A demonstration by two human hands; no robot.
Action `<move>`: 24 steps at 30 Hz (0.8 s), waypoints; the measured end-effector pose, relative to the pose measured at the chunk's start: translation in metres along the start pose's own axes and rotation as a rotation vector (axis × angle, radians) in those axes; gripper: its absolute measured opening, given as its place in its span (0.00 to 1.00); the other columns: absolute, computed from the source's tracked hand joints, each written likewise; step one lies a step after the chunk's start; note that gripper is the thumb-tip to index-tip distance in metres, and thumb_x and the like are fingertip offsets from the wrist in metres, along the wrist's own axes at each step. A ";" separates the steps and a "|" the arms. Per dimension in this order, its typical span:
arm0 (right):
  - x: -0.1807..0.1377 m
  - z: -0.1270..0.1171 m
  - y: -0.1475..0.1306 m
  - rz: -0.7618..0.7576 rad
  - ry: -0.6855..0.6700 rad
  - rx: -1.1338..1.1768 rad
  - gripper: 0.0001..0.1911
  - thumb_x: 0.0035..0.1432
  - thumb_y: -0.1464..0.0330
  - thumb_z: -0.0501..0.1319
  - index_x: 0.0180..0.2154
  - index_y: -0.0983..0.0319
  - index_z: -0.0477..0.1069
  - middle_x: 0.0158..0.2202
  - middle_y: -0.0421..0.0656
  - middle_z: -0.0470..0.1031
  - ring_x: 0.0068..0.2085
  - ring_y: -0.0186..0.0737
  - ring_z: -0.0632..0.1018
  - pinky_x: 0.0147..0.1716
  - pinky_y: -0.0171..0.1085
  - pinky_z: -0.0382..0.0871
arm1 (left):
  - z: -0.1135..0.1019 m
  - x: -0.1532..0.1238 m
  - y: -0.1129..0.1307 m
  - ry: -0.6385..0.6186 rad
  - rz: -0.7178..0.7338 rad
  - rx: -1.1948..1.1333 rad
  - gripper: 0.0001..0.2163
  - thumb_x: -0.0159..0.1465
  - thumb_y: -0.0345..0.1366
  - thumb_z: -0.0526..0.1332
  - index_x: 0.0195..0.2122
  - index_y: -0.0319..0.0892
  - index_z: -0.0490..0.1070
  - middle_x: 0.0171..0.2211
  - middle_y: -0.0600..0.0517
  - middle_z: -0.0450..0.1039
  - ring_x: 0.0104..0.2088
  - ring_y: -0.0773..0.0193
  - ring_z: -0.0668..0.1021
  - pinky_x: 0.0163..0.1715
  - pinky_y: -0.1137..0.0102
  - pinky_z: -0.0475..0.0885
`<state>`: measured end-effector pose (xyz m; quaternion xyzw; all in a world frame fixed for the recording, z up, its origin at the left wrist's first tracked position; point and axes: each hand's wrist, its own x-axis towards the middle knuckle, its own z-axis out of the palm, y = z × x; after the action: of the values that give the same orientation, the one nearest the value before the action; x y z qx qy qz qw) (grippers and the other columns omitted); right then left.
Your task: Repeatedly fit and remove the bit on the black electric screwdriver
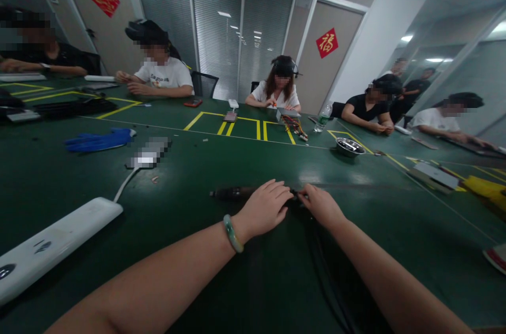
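Note:
A dark, cylindrical electric screwdriver [233,194] lies across the green table in front of me, its narrow tip to the left. My left hand [266,206], with a green bangle at the wrist, is wrapped over its right part. At the tool's right end, my right hand [319,205] pinches the cable end; the exact joint between cable and tool is hard to make out. From there the black cable [326,276] runs down the table toward me, beside my right forearm.
On the left are a white power bank [67,242], a phone [148,154] wired to it and a blue glove [98,140]. Farther back stand a steel bowl [349,146], a water bottle [324,116] and a power supply with coloured wires [288,117]. Several people sit around the table.

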<state>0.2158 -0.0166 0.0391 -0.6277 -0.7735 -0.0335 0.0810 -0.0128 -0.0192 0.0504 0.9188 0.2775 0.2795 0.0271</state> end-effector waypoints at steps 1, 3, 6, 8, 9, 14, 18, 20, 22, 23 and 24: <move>-0.004 -0.003 0.014 0.048 -0.006 -0.002 0.08 0.65 0.65 0.52 0.38 0.61 0.68 0.38 0.45 0.76 0.39 0.42 0.77 0.37 0.37 0.63 | 0.000 -0.001 -0.001 -0.006 0.012 -0.015 0.17 0.65 0.33 0.57 0.56 0.45 0.65 0.56 0.49 0.68 0.61 0.59 0.65 0.64 0.58 0.55; -0.019 -0.009 0.050 0.192 -0.026 -0.016 0.10 0.64 0.63 0.52 0.38 0.60 0.68 0.38 0.46 0.76 0.38 0.43 0.77 0.36 0.38 0.63 | 0.000 -0.002 -0.003 -0.017 0.028 -0.044 0.17 0.66 0.33 0.56 0.56 0.45 0.66 0.57 0.49 0.67 0.61 0.59 0.66 0.63 0.57 0.57; -0.060 -0.017 0.109 0.449 -0.040 -0.044 0.13 0.63 0.60 0.52 0.39 0.60 0.69 0.39 0.48 0.76 0.38 0.46 0.77 0.34 0.39 0.65 | 0.005 -0.004 -0.006 -0.041 0.009 -0.076 0.17 0.67 0.36 0.56 0.57 0.45 0.66 0.59 0.49 0.67 0.62 0.58 0.65 0.63 0.56 0.57; -0.093 -0.022 0.142 0.601 -0.034 -0.050 0.15 0.62 0.58 0.51 0.39 0.59 0.70 0.39 0.50 0.77 0.37 0.48 0.78 0.32 0.41 0.66 | 0.009 -0.005 -0.008 -0.067 -0.022 -0.082 0.18 0.67 0.40 0.55 0.58 0.45 0.65 0.60 0.49 0.66 0.62 0.58 0.64 0.63 0.57 0.57; -0.108 -0.024 0.153 0.661 -0.030 -0.051 0.16 0.62 0.56 0.51 0.38 0.59 0.70 0.38 0.51 0.77 0.36 0.50 0.78 0.31 0.42 0.66 | 0.012 -0.006 -0.010 -0.080 -0.037 -0.082 0.19 0.68 0.42 0.55 0.58 0.45 0.64 0.60 0.49 0.65 0.63 0.58 0.63 0.63 0.57 0.56; -0.149 -0.025 0.163 0.773 -0.002 -0.072 0.18 0.59 0.54 0.51 0.34 0.59 0.71 0.33 0.52 0.77 0.33 0.53 0.78 0.30 0.46 0.67 | 0.026 -0.012 -0.016 -0.205 -0.061 -0.096 0.26 0.69 0.51 0.48 0.65 0.44 0.56 0.67 0.47 0.53 0.67 0.56 0.54 0.64 0.57 0.52; -0.146 -0.024 0.156 0.791 0.016 -0.102 0.18 0.60 0.54 0.49 0.34 0.59 0.69 0.34 0.53 0.76 0.35 0.54 0.78 0.32 0.46 0.67 | 0.034 -0.016 -0.019 -0.302 -0.052 -0.106 0.29 0.69 0.54 0.44 0.67 0.45 0.49 0.68 0.47 0.46 0.68 0.54 0.50 0.64 0.55 0.49; -0.143 -0.025 0.157 0.801 -0.025 -0.101 0.17 0.60 0.55 0.49 0.35 0.60 0.69 0.35 0.53 0.76 0.36 0.54 0.78 0.32 0.46 0.68 | 0.035 -0.016 -0.020 -0.307 -0.050 -0.106 0.29 0.70 0.54 0.44 0.68 0.45 0.49 0.69 0.47 0.45 0.68 0.54 0.49 0.64 0.54 0.49; -0.138 -0.028 0.156 0.814 -0.095 -0.109 0.17 0.61 0.56 0.50 0.37 0.62 0.69 0.36 0.54 0.75 0.36 0.53 0.78 0.32 0.45 0.69 | 0.034 -0.016 -0.020 -0.317 -0.050 -0.113 0.29 0.70 0.54 0.44 0.68 0.45 0.48 0.68 0.47 0.45 0.68 0.53 0.50 0.64 0.54 0.49; -0.133 -0.031 0.151 0.824 -0.110 -0.141 0.19 0.61 0.56 0.50 0.38 0.63 0.69 0.38 0.56 0.75 0.37 0.54 0.78 0.32 0.46 0.69 | 0.033 -0.016 -0.020 -0.325 -0.052 -0.117 0.29 0.69 0.54 0.44 0.68 0.46 0.48 0.68 0.47 0.45 0.68 0.53 0.50 0.64 0.54 0.49; -0.127 -0.034 0.143 0.827 -0.105 -0.187 0.21 0.61 0.55 0.49 0.40 0.65 0.70 0.39 0.58 0.74 0.37 0.56 0.78 0.33 0.47 0.69 | 0.033 -0.016 -0.020 -0.329 -0.057 -0.121 0.29 0.69 0.54 0.43 0.68 0.46 0.48 0.69 0.47 0.45 0.68 0.53 0.50 0.64 0.54 0.49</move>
<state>0.3835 -0.1145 0.0441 -0.8905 -0.4535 -0.0362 -0.0094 -0.0162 -0.0070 0.0107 0.9406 0.2777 0.1405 0.1354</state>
